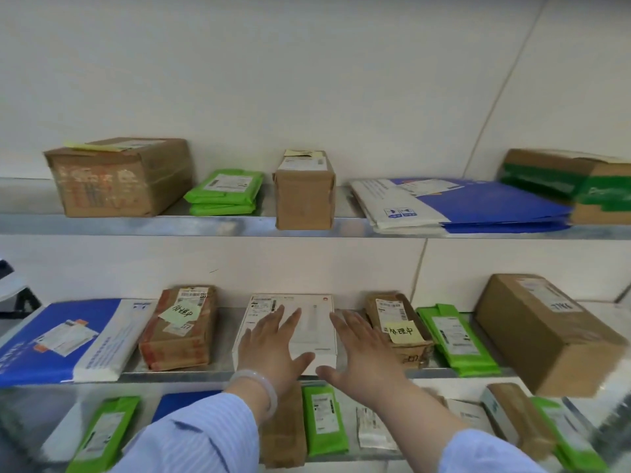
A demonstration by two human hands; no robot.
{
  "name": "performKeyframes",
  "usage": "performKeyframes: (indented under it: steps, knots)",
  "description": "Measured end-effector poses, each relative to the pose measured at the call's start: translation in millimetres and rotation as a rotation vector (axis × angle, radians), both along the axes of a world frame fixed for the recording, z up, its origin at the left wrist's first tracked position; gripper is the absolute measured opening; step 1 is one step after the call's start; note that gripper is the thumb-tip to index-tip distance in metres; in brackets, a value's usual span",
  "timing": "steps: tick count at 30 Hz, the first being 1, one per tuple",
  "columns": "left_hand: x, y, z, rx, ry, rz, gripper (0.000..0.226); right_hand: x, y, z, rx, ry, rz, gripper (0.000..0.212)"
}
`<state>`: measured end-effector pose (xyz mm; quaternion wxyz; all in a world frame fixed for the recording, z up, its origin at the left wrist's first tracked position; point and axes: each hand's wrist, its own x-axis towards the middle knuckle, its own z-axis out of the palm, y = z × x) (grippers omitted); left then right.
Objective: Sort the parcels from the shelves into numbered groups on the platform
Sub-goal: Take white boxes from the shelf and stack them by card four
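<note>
Striped blue sleeves (205,435) lead to two open hands with fingers spread, left hand (273,346) over a flat white box (316,339), right hand (365,353) at its right edge, on the middle shelf (191,373) beside a note-tagged brown parcel (399,322).

A plain off-white wall (307,80) fills the whole back of the room in front of me. One thin dark seam (509,80) slants down across its upper right part, and a second seam (419,268) runs lower down, nearly upright. At the far left edge a pale rounded surface (12,286) sits above dark legs (25,303), cut off too much to tell what it is.
</note>
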<state>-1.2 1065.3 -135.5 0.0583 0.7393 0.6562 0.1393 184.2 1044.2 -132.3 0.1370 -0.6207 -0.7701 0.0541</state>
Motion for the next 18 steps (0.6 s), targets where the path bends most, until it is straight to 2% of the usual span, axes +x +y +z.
performKeyframes:
  steps: [7,18]
  knots:
    - [-30.6,46.7,-36.1,-0.074,-0.001,0.033,0.076,-11.6,45.9,-33.8,-0.15,0.035,-0.047,0.088]
    - [-80.9,137.5,-93.7,-0.293,-0.04,0.031,0.074,-36.8,129.2,-84.5,-0.417,0.106,-0.237,0.083]
